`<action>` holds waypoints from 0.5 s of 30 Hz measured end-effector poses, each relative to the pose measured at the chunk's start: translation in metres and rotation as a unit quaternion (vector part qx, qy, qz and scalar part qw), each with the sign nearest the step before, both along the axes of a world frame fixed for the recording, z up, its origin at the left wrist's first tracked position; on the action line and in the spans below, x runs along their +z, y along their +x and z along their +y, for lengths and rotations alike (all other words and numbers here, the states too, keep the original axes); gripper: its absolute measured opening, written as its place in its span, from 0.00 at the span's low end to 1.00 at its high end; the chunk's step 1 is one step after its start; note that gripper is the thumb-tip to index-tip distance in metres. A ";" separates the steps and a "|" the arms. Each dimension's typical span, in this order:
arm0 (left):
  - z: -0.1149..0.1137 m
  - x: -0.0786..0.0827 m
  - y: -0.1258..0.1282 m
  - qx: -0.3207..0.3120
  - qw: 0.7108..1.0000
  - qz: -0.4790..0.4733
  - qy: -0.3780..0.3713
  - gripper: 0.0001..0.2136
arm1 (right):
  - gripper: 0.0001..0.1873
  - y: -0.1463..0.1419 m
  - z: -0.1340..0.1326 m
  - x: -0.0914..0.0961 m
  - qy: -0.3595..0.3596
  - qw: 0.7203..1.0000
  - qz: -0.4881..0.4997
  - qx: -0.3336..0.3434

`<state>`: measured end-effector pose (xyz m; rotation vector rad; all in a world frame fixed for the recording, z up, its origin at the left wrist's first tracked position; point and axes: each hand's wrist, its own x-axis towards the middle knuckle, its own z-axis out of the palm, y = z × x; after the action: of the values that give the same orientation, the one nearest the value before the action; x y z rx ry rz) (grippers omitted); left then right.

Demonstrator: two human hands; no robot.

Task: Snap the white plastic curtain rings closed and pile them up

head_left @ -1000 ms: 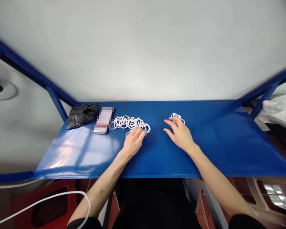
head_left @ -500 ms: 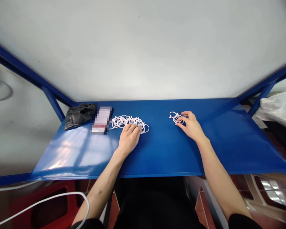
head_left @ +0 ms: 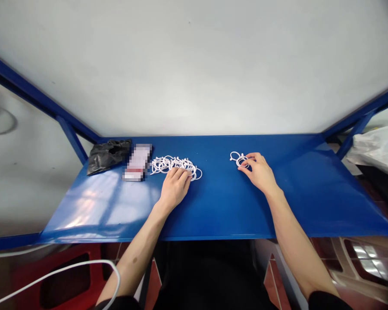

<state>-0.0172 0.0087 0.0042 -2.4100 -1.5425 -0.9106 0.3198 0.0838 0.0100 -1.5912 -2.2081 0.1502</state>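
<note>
Glossy blue sheet-metal counter (head_left: 220,206) against a plain white wall (head_left: 194,64). Blue steel frame braces run diagonally at left (head_left: 35,101) and right (head_left: 358,118). Soft light glare on the counter's left part. Red plastic furniture (head_left: 67,275) and a white cable (head_left: 61,270) below.

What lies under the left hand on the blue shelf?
The left hand covers the near edge of the pile of white plastic rings, on the blue shelf. Whether its fingers grip a ring is hidden.
</note>
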 end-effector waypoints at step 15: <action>-0.003 0.002 0.002 0.001 0.999 0.005 0.050 0.15 | 0.15 -0.003 -0.005 0.007 -0.014 1.000 0.000 -0.010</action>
<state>-0.0152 0.0057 0.0065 -2.3403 -1.4576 -0.9503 0.3166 0.0790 0.0171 -1.6267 -2.1991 0.1770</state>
